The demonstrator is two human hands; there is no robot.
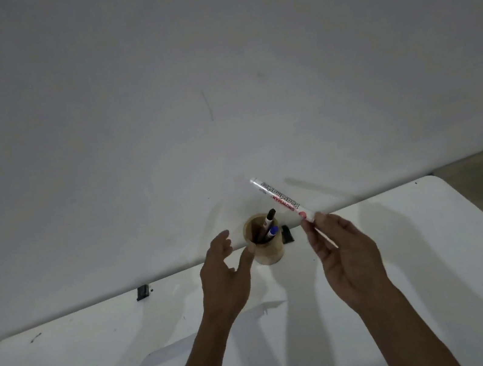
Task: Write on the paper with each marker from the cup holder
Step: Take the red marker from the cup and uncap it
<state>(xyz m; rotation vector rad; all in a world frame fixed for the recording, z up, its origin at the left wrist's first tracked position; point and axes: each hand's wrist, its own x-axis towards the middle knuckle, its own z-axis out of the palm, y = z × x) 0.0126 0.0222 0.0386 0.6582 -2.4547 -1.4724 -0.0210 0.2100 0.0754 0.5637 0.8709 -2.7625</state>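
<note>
Nearest the person, this side of the cup holder [263,240], a sheet of paper [178,346] lies flat on the white table [436,246], partly hidden under the forearms. Closer to the cup holder, the left hand [222,277] hovers with fingers spread and empty, its thumb just at the holder's rim. To the right of the holder, the right hand [347,257] pinches a white marker [281,200] by its lower end, the barrel slanting up over the holder. It looks light, stiff and smooth, so a grip nearer the tip would likely steady it for writing. Inside the holder stand a dark-capped marker [268,224] and a blue-capped marker [272,231]. Just behind sits a small black object [287,234].
</note>
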